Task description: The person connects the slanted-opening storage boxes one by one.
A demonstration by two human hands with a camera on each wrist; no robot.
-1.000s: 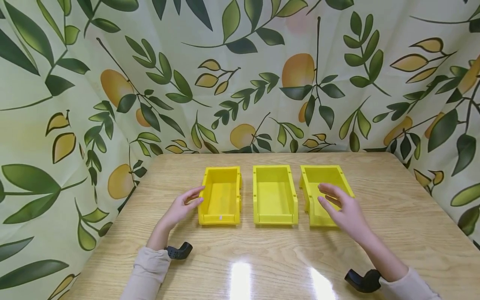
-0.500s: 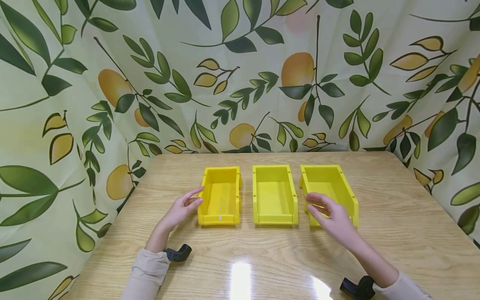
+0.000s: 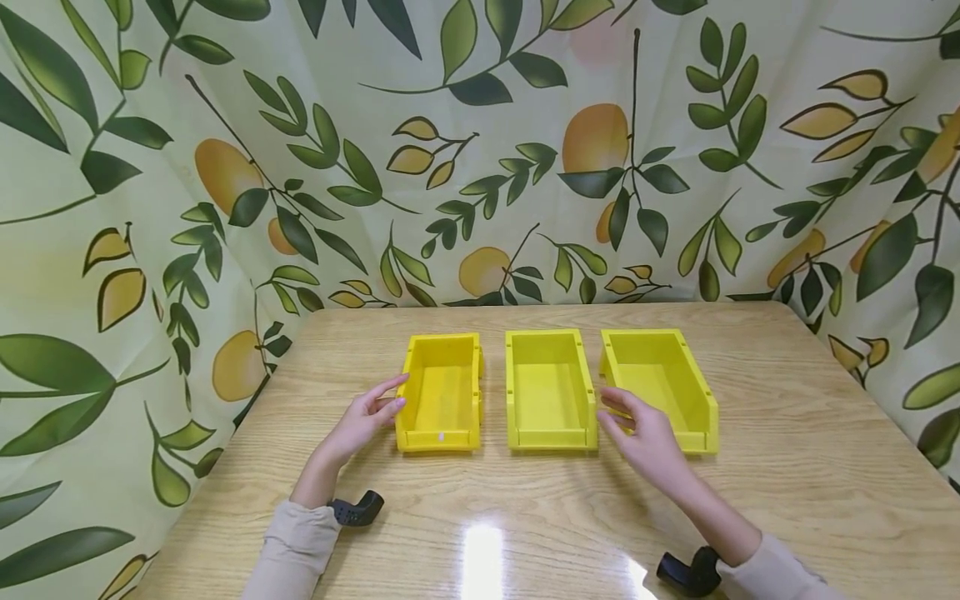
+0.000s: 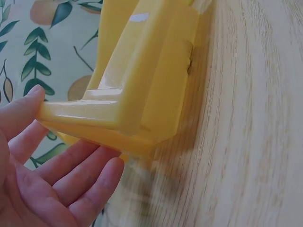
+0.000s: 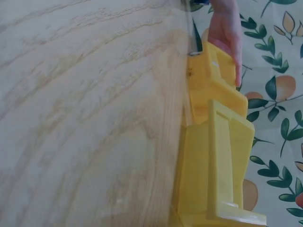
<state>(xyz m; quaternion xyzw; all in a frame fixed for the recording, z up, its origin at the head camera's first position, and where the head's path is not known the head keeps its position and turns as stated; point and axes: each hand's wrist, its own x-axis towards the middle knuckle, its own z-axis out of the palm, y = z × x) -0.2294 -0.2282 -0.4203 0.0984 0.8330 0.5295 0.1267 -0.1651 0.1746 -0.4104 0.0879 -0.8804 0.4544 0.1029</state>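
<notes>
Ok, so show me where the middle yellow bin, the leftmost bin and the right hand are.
Middle yellow bin point(image 3: 549, 388): head view, on its inside floor.
Leftmost bin point(image 3: 442, 393): head view, on its inside floor.
Right hand point(image 3: 645, 432): head view, on the back of the hand.

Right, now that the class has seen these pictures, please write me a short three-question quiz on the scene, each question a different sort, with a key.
1. How many yellow bins stand in a row on the wooden table?

2. True or false: the left hand touches the left bin.

3. In the head view, where is the right hand?
A. At the far edge of the table
B. Near the gap between the middle bin and the right bin
C. Beside the outer wall of the left bin

Key: 1. Three. 2. True. 3. B.
</notes>
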